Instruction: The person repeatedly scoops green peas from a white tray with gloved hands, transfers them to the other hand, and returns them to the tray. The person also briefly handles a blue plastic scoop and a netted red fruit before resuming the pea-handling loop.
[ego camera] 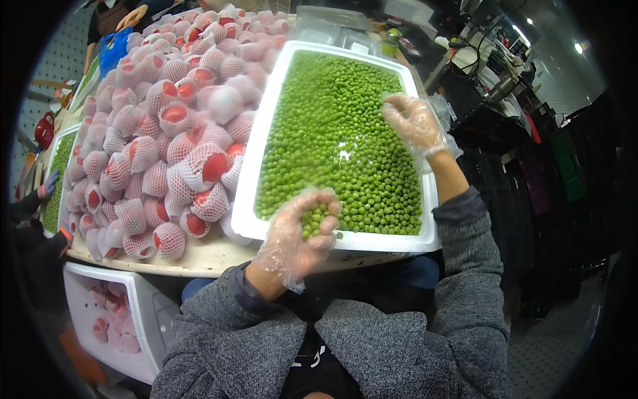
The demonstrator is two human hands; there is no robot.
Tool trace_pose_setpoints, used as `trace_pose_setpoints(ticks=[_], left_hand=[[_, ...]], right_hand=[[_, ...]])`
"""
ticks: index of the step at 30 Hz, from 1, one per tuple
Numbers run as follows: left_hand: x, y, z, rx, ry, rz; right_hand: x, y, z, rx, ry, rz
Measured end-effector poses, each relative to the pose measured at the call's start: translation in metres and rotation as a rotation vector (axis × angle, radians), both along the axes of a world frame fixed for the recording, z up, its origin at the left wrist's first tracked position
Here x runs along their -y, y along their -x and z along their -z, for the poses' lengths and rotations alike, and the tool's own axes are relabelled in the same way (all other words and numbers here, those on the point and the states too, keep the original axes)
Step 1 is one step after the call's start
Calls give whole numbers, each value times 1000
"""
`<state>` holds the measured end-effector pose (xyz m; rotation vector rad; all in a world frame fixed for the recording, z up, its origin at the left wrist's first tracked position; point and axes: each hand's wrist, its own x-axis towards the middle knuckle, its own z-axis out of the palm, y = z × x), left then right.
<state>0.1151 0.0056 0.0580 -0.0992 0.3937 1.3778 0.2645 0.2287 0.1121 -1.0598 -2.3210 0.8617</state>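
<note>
Shelled green peas (349, 144) fill a white foam tray (389, 243) in front of me. My left hand (301, 232), in a clear plastic glove, is cupped around a small heap of peas over the tray's near left edge. Over the right side of the tray is my right hand (411, 119), gloved the same way, with its fingers curled and thumb near the fingertips. Whether something small is pinched there cannot be made out. One loose pea (339, 235) lies on the near rim, just beside my left hand.
Red round produce in white foam nets (174, 134) is heaped left of the tray. A white foam box (112, 314) with more stands below the table edge. Clear plastic containers (334, 30) and a green-lidded cup (391, 42) are behind. Another person's gloved hand (48, 184) is at far left.
</note>
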Motion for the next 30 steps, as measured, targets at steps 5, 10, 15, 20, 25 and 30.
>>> trace_pose_setpoints(ticks=[5, 10, 15, 20, 25, 30], left_hand=[[1, -8, -5, -55, -32, 61], [3, -7, -1, -75, -24, 81], [2, -7, -4, -50, -33, 91], [6, -4, -6, -78, -54, 52], [5, -8, -4, -87, -68, 77], [9, -18, -6, -134, -143, 245]], right_hand=[[-46, 17, 20, 707, -163, 133], [-47, 71, 26, 652, -93, 85], [-20, 63, 7, 483, -131, -239], [-7, -4, -17, 255, -172, -280], [39, -81, -15, 364, -34, -257], [77, -87, -20, 351, 121, -420]])
